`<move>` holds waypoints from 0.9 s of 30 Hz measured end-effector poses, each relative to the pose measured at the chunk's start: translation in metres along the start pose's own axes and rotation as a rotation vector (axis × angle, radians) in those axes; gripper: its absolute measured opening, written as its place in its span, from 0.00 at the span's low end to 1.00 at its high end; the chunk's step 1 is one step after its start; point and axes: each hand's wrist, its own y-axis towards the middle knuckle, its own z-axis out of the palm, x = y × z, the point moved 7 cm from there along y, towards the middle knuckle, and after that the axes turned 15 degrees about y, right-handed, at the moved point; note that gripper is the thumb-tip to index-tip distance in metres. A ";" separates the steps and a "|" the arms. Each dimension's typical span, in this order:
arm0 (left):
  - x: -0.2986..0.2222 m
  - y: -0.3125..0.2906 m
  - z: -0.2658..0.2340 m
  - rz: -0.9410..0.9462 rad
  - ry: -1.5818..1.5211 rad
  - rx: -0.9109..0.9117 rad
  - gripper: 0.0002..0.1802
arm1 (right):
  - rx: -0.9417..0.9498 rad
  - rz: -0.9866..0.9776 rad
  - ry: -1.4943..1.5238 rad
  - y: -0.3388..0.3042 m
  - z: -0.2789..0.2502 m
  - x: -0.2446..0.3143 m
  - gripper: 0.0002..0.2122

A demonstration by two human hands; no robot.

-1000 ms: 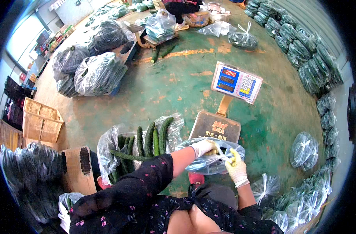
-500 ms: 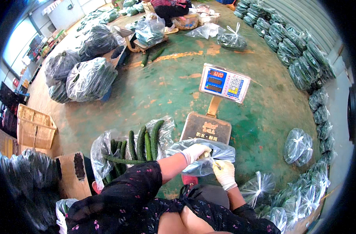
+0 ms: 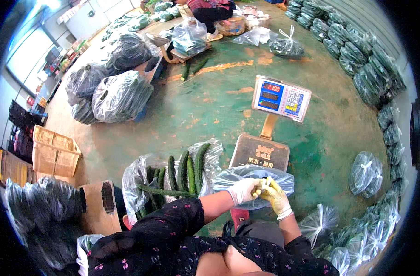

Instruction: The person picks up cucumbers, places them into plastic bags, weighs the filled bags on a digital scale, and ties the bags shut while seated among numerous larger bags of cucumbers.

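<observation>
My left hand [image 3: 246, 191], in a pale glove, is closed in a pinch at the gathered mouth of a clear plastic bag [image 3: 230, 175]. Right beside it, my gloved right hand [image 3: 275, 195] pinches at the same spot, the fingertips of both hands meeting. What the fingers grip is mostly hidden; it looks like the bag's twisted neck. The bag rests over the near end of a floor scale [image 3: 260, 152], whose display panel [image 3: 282, 99] stands on a post behind. Left of the bag, several long cucumbers [image 3: 191, 175] lie on an opened plastic sheet [image 3: 213, 154].
Tied bags [image 3: 366, 172] lie on the right, with packed bags stacked along the wall [image 3: 377, 73]. Big filled bags [image 3: 120, 94] stand far left, near a tan crate [image 3: 56, 149]. A cardboard box [image 3: 99, 207] is at my left. Another person [image 3: 212, 16] sits at the back.
My two hands have come together at the bag's mouth; the right one moved up and in toward the left. The scale's lit digits differ. The whole view has shifted slightly.
</observation>
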 end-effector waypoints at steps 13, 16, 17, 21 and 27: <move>-0.002 0.000 -0.003 0.066 0.554 0.074 0.08 | 0.335 0.153 -0.199 0.022 -0.008 0.001 0.24; -0.008 0.000 -0.004 0.019 0.487 0.074 0.10 | 0.247 0.141 -0.226 0.019 -0.008 0.007 0.21; -0.007 -0.005 0.003 -0.010 0.363 0.172 0.10 | 0.187 0.126 -0.300 0.016 -0.010 0.011 0.20; -0.002 -0.005 0.001 -0.043 0.383 0.230 0.10 | 0.088 0.100 -0.317 0.025 -0.030 -0.001 0.17; -0.008 -0.001 -0.002 -0.080 0.742 0.076 0.08 | 0.117 0.117 -0.245 0.024 -0.027 -0.001 0.14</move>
